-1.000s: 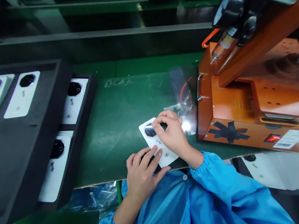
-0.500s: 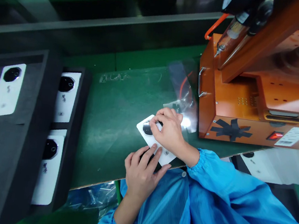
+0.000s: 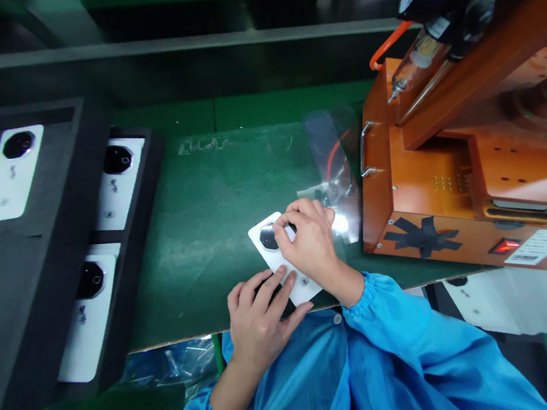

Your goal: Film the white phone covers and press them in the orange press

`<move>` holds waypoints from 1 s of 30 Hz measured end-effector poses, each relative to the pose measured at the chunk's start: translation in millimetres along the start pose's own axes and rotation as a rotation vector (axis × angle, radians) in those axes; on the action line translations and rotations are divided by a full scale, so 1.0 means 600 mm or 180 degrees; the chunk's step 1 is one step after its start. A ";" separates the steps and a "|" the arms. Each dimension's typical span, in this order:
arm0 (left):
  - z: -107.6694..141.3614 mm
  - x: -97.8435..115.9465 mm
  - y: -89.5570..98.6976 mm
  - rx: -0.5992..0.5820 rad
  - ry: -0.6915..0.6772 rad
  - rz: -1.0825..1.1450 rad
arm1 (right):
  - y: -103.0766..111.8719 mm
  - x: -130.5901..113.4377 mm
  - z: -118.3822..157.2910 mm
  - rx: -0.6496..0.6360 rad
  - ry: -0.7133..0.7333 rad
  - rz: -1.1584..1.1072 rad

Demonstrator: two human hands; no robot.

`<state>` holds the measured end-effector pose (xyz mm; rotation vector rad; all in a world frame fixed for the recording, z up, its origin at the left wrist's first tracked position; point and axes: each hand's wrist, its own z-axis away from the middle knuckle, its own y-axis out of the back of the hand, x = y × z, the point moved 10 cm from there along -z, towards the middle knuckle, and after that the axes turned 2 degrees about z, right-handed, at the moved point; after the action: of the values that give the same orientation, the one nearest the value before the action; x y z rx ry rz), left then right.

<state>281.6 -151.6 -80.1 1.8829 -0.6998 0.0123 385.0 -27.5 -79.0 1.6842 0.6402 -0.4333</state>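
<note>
A white phone back cover (image 3: 274, 257) lies slanted on the green table (image 3: 210, 223) near its front edge. At its upper left end is a dark, shiny camera window (image 3: 269, 237). My left hand (image 3: 261, 318) rests with fingers apart, their tips on the cover's lower left edge. Across the cover's right side reaches my right hand (image 3: 309, 243), thumb and forefinger bent together at the camera window. Whether anything thin is between those fingertips is hidden from me.
An orange machine (image 3: 378, 178) stands at the right, with clear plastic film (image 3: 337, 180) beside it. Dark foam trays (image 3: 52, 236) at the left hold similar white covers (image 3: 10, 177). More covers (image 3: 482, 303) lie at the lower right.
Both hands keep nearly the same pose on the cover. The view has shifted slightly, so the trays sit a little lower.
</note>
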 end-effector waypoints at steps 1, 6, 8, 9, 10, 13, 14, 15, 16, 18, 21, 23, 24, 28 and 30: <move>0.001 -0.001 -0.001 -0.0014 0.0005 0.0008 | -0.001 0.000 0.000 -0.0010 0.0011 0.0027; 0.001 -0.002 -0.002 -0.0031 0.0008 0.0021 | 0.001 -0.001 0.002 -0.0058 0.0024 0.0106; 0.000 -0.001 -0.001 -0.0021 0.0014 0.0020 | 0.004 -0.002 0.002 -0.0065 0.0044 0.0131; -0.001 -0.001 0.000 -0.0017 0.0011 0.0022 | 0.006 -0.002 0.002 -0.0061 0.0063 0.0149; -0.001 -0.001 0.000 -0.0012 0.0011 0.0024 | 0.008 -0.003 0.003 -0.0045 0.0083 0.0168; -0.002 0.001 0.002 -0.0002 0.0014 0.0051 | 0.010 -0.001 0.003 -0.0014 0.0127 0.0215; -0.001 0.001 0.001 -0.0005 0.0018 0.0066 | 0.010 -0.001 0.003 -0.0018 0.0137 0.0224; -0.001 0.001 0.000 -0.0010 0.0027 0.0079 | 0.010 -0.002 0.004 -0.0015 0.0149 0.0233; -0.001 0.001 -0.001 -0.0021 0.0040 0.0089 | 0.013 -0.004 0.006 -0.0003 0.0173 0.0247; 0.001 0.001 -0.002 -0.0044 0.0055 0.0100 | 0.027 -0.018 0.012 0.0039 0.0290 0.0298; 0.000 0.002 0.007 -0.0016 0.0022 0.0194 | 0.063 -0.058 0.037 -0.0211 0.0737 0.0433; -0.003 0.007 0.021 0.0054 -0.0131 0.0298 | 0.084 -0.086 0.068 -0.0769 0.1170 0.0460; -0.004 0.011 0.029 0.0097 -0.0252 0.0320 | 0.095 -0.097 0.088 -0.1052 0.1374 0.0445; 0.009 0.012 0.052 0.0370 -0.0794 0.0221 | 0.126 -0.119 0.158 -0.1307 0.2050 0.0594; 0.025 -0.014 0.044 0.0417 -0.0837 0.0315 | 0.121 -0.123 0.174 -0.0912 0.2348 0.0837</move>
<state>257.5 -167.2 -67.2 1.9938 -0.9920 -0.1313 379.4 -151.4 -0.2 1.5999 0.9389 0.4790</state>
